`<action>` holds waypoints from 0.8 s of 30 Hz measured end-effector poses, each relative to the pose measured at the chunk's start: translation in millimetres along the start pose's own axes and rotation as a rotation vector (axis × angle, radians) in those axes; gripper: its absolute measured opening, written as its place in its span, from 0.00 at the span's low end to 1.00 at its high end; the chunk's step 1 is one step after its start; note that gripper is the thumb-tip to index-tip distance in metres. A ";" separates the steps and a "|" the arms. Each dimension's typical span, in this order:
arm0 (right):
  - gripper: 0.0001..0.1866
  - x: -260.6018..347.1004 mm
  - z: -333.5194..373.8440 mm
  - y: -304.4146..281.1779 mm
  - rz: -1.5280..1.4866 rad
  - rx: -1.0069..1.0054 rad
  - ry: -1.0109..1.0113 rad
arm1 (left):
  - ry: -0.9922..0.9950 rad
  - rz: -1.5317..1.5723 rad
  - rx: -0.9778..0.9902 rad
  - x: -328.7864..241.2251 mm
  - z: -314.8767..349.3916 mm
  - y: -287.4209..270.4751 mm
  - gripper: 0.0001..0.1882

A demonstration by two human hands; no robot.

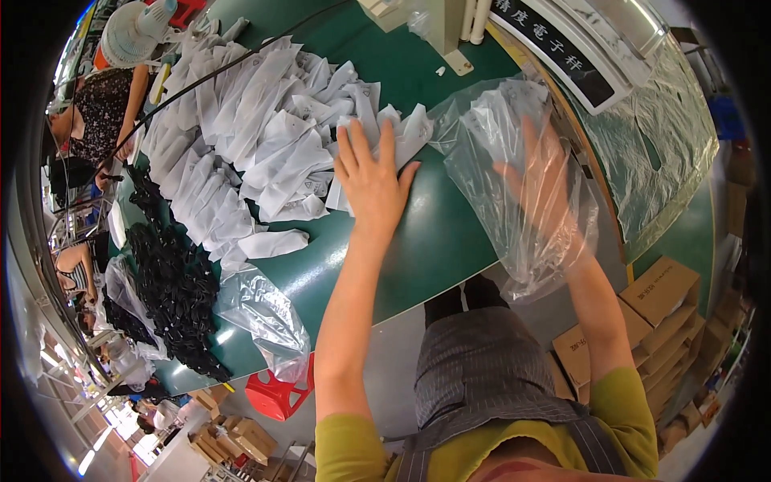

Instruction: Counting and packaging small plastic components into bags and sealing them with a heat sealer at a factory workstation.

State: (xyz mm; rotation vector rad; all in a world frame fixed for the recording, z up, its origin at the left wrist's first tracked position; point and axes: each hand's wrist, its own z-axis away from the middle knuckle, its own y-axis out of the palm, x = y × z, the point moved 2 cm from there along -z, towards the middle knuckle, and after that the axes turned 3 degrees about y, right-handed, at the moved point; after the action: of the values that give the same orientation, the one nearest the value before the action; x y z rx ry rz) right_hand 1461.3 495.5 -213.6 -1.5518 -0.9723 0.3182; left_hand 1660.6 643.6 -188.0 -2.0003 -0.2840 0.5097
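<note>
My left hand [372, 178] lies flat with fingers spread on the near right edge of a heap of white translucent packets [261, 136]. My right hand [544, 178] shows through a large clear plastic bag [514, 233]; the film surrounds the hand and wrist. Its thumb stands apart from the other fingers, which are stretched toward white packets [502, 112] in the far end of the bag. Glare on the film blurs the fingertips. Between my hands, one packet [415, 132] rests near the bag's side.
A pile of black cords [173, 297] and another clear bag [265, 313] lie on the green table [434, 265] at left. An electronic scale [570, 56] stands far right. Below are cartons [662, 289] and a red stool [277, 394]. Another person [104, 112] is at the far left.
</note>
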 end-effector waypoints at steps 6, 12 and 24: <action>0.18 16.6 104.5 -120.7 -0.521 0.504 0.108 | 0.185 0.019 0.218 33.8 62.3 -6.0 0.32; 0.14 105.3 143.0 -105.7 -0.763 0.561 -0.343 | 0.234 0.043 0.296 42.0 125.2 -50.0 0.30; 0.20 155.4 67.3 24.2 -0.521 0.694 -0.344 | 0.126 0.227 0.176 26.0 170.9 -50.3 0.19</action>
State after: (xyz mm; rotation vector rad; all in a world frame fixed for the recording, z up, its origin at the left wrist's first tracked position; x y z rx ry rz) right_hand 1519.8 655.9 -203.0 -0.5944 -1.3152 0.4926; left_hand 1604.3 812.0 -218.1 -1.8926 0.0653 0.5298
